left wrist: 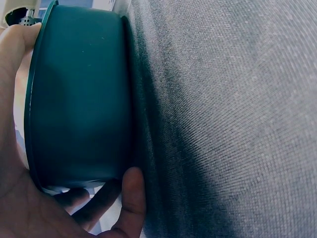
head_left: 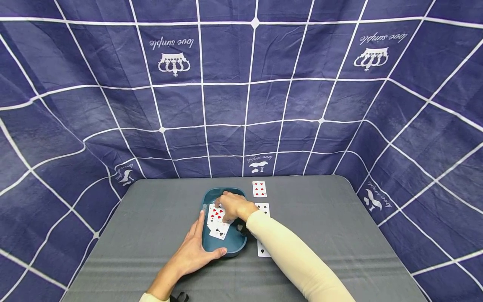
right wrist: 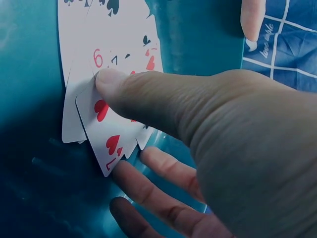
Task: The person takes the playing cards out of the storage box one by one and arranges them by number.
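A dark teal basin (head_left: pixel 235 247) stands on the table with several overlapping playing cards (head_left: pixel 219 230) inside; one is a seven of hearts (right wrist: pixel 114 141). My left hand (head_left: pixel 194 245) holds the basin at its near left corner, fingers along the left wall and thumb at the near rim. In the left wrist view, the fingers (left wrist: pixel 132 198) bend around the basin's side. My right hand (head_left: pixel 235 206) reaches into the basin over the cards. Its thumb (right wrist: pixel 133 94) presses on the card faces, and its fingertips meet the lower edge of the seven of hearts.
Right of the basin, a six of hearts (head_left: pixel 259 189) lies face up on the grey cloth (head_left: pixel 320 218). Nearer are spade cards (head_left: pixel 263 251), partly hidden by the right sleeve (head_left: pixel 294 256). A blue curtain (head_left: pixel 226 105) with white lines hangs behind and at the sides.
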`<state>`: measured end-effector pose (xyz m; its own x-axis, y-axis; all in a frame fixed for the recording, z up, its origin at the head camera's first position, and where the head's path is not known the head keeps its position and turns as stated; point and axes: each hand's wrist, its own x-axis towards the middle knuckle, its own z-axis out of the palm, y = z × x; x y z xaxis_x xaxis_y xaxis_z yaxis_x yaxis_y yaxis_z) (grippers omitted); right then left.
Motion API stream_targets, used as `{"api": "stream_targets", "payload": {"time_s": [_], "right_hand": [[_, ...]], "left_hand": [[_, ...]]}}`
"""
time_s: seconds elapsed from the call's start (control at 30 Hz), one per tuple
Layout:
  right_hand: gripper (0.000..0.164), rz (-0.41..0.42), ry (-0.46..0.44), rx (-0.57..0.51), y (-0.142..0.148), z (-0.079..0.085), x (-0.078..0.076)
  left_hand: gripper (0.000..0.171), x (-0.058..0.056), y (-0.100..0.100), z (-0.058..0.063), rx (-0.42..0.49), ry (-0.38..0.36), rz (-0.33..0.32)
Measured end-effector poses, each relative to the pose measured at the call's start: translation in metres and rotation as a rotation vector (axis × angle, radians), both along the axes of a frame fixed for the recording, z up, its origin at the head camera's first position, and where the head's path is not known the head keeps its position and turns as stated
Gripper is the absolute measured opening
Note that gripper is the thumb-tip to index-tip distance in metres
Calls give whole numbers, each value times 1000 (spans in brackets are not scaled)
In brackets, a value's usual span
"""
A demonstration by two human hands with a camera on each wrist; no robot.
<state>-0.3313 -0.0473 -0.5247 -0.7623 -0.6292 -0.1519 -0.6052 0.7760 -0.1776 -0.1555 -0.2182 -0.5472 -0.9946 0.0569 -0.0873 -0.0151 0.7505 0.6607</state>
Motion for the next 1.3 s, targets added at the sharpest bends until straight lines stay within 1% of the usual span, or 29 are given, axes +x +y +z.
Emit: {"api": "stream_targets", "payload": {"time_s": [0.03,0.17,0.23,0.33,0.47,0.5,0.57,0.63,0.67,0.7,0.73,0.8,0.87,0.97,1.13,1.2,1.3], "right_hand": [[64,-2,-6,2,1,7,5],[71,-7,-8,14,3,15,14],[76,-6,-10,16,3,17,16],[79,0,-13,13,2,16,16],[78,20,-24,1,2,15,14],[78,29,-19,0,1,10,11],[76,37,-25,-6,1,10,10],[77,47,-14,-8,0,0,4],[78,50,-16,-8,-1,0,3],[79,53,-17,-7,-1,-1,3],[79,52,-26,-8,0,4,6],[82,59,-23,0,0,5,8],[83,56,-37,5,1,17,15],[84,56,-31,17,0,20,19],[83,63,-27,23,-1,19,18],[82,66,-27,12,-3,12,13],[82,56,-50,-9,-4,7,9]], "left_hand": [[152,0,0,0,1,-1,1],[152,0,0,0,5,0,1],[152,0,-1,0,8,4,0],[153,-1,-1,0,10,11,-2],[153,-1,-1,0,10,13,-3],[153,-1,-1,1,9,12,-3],[153,-1,-1,1,8,9,-3],[153,-1,-1,1,9,6,-2],[153,-1,-1,1,9,5,-1],[153,0,-1,1,9,3,0],[153,0,-1,1,9,1,0],[153,0,-1,1,8,-2,0],[153,0,-1,1,9,-6,1],[153,0,-1,1,13,-8,1],[152,0,-2,1,12,0,2],[152,0,-1,2,9,4,1],[153,1,-1,2,12,-2,0]]}}
